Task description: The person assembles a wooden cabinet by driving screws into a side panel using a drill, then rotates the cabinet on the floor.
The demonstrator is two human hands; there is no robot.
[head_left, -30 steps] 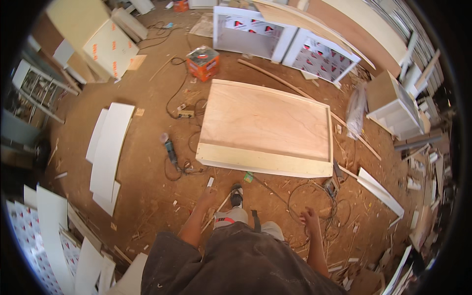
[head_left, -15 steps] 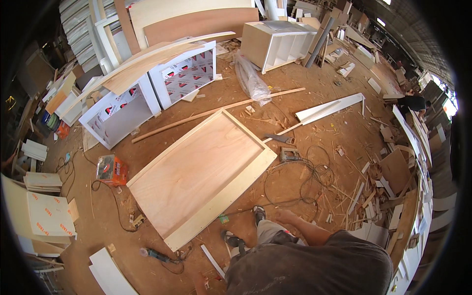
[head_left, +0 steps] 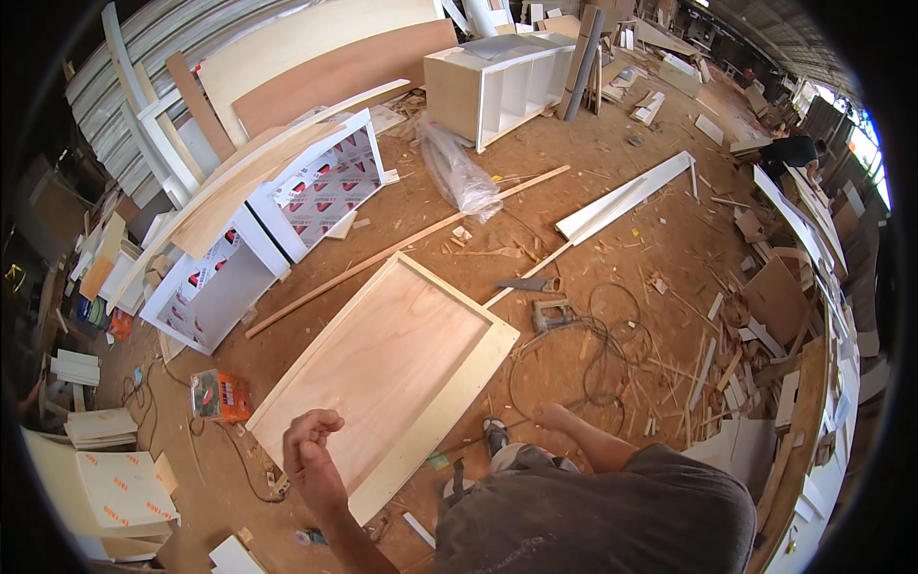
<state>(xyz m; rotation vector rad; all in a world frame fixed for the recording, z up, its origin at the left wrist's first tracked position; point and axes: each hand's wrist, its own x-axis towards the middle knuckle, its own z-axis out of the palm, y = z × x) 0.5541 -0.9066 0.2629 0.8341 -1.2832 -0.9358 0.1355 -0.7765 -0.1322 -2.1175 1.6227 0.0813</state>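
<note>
My left hand (head_left: pixel 314 461) is raised over the near left side of a shallow wooden panel box (head_left: pixel 382 335), its fingers curled in and nothing visible in them. The box lies flat on the floor, with a plywood face inside a raised pale rim. My right hand (head_left: pixel 555 418) hangs low by my right leg, at a distance from the box. Its fingers are too small and partly hidden to make out. Right of the box lie a handsaw (head_left: pixel 531 284) and what looks like a nail gun (head_left: pixel 553 316) with a coiled hose (head_left: pixel 516 378).
White open cabinets (head_left: pixel 225 287) stand at the left, another cabinet (head_left: pixel 454 96) at the back. A long wooden strip (head_left: pixel 402 251) and a white board (head_left: pixel 626 198) lie beyond the box. An orange-and-clear container (head_left: pixel 220 395) sits left; offcuts (head_left: pixel 770 306) pile up at right.
My left hand has risen from the lower edge to above the box's near left side. The view has shifted. My right hand remains low beside my leg.
</note>
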